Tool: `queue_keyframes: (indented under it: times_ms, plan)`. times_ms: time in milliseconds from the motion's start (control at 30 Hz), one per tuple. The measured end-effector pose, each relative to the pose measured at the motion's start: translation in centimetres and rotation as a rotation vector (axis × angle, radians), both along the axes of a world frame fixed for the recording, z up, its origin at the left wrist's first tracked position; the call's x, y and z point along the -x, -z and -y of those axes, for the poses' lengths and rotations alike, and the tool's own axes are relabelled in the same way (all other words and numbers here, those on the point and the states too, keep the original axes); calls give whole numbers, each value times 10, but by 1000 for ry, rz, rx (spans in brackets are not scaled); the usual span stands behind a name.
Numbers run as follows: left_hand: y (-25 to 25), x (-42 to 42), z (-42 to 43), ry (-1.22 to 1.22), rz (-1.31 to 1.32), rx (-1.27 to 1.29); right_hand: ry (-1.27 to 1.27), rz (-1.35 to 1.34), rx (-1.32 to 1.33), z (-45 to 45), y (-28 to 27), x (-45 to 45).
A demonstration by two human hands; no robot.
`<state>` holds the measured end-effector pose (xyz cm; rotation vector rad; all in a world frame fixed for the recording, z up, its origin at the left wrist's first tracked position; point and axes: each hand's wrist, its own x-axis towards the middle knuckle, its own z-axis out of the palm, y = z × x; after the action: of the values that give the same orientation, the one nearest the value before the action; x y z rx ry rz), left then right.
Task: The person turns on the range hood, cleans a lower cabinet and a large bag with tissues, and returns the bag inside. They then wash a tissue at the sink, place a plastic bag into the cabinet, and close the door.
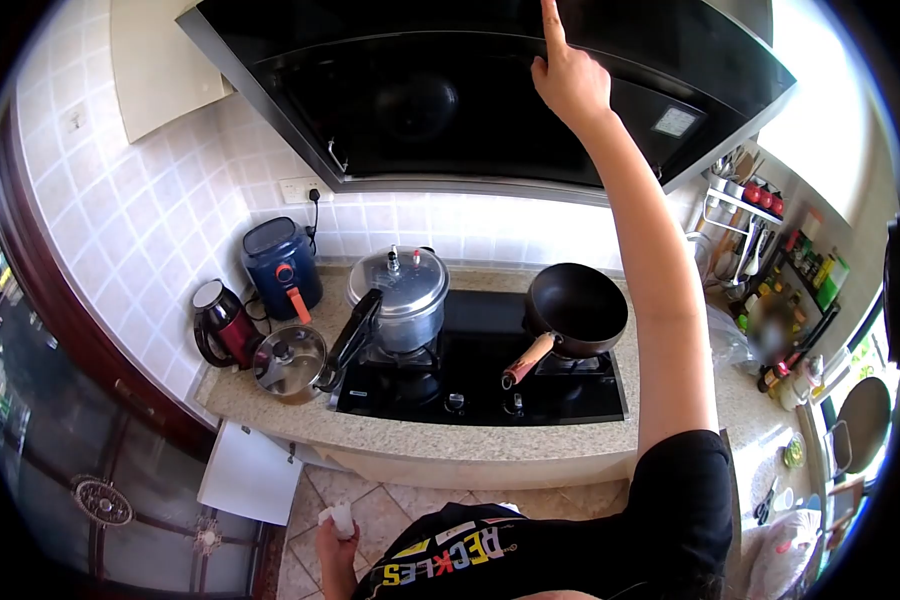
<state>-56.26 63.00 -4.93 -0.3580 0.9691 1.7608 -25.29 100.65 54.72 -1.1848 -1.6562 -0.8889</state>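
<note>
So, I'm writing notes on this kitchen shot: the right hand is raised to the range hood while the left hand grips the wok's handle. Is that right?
Not quite: the head view shows the left hand down low, holding a white item, not the wok's handle. The right hand is indeed raised to the range hood.

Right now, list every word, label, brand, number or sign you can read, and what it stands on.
"ECKLES", after a first letter that could be R or B: multicoloured lettering on the black short-sleeved T-shirt.
Too small to read: white mark on the black glass hob.
Too blurred to read: red print on the white plastic bag.
</note>
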Motion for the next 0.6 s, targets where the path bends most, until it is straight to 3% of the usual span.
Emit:
queue_keyframes:
  times_ms: [600]
  plan:
    - [29,9,25,-10,112,5,-10,-39,35,2,1,4]
